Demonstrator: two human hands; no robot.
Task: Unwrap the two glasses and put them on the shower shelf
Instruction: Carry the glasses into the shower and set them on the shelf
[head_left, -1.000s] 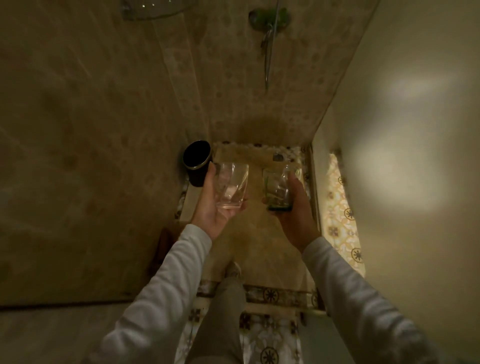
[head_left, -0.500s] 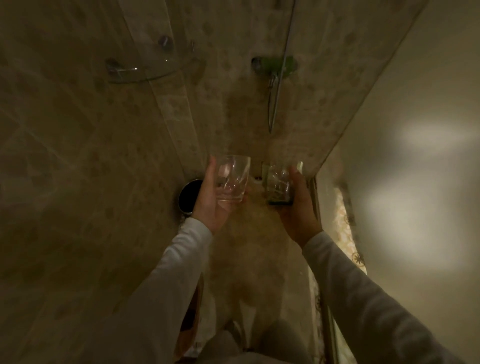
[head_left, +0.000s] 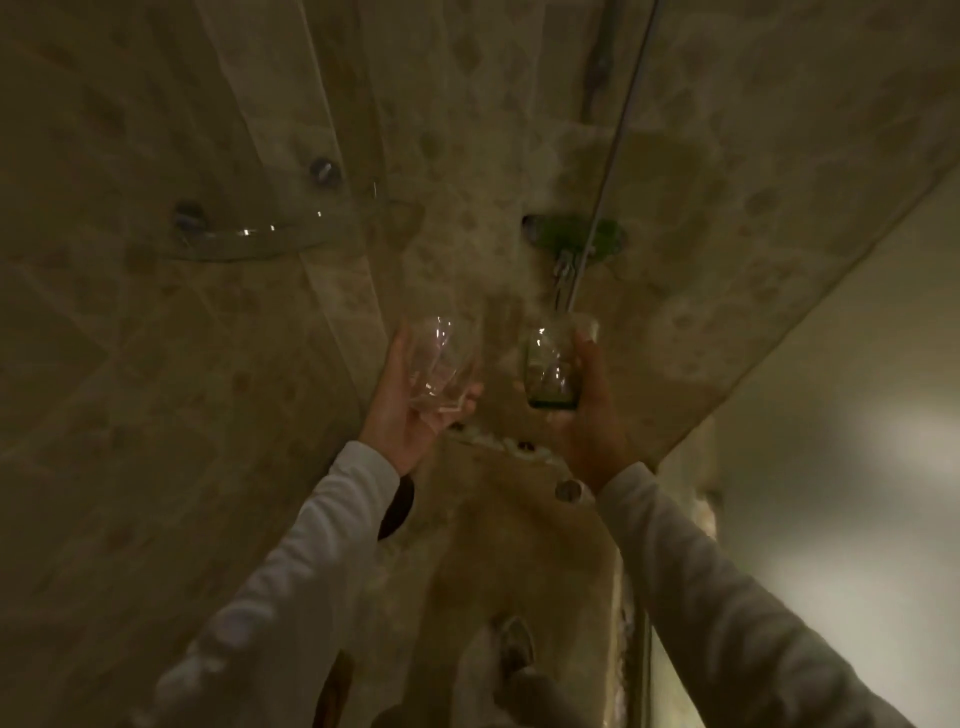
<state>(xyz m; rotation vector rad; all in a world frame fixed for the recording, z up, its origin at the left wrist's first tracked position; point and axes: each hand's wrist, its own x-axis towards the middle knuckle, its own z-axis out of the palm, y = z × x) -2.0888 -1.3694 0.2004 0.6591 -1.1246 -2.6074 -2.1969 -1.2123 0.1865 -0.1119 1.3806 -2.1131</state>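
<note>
Raised since the earlier frames: both hands and both glasses, now held up in front of the wall tiles, closer to the shelf.

Head view: the left hand grips a clear glass, thumb along its left side, fingers curled under its base. The right hand grips a green-tinted glass, fingers wrapped round its right side. Both glasses are upright, side by side, not touching. The curved shelf is fixed in the wall corner, up and left of the glasses, well apart from them. The tap fitting and hose sit above the green-tinted glass. A dark cup shows partly behind the left sleeve.
</note>
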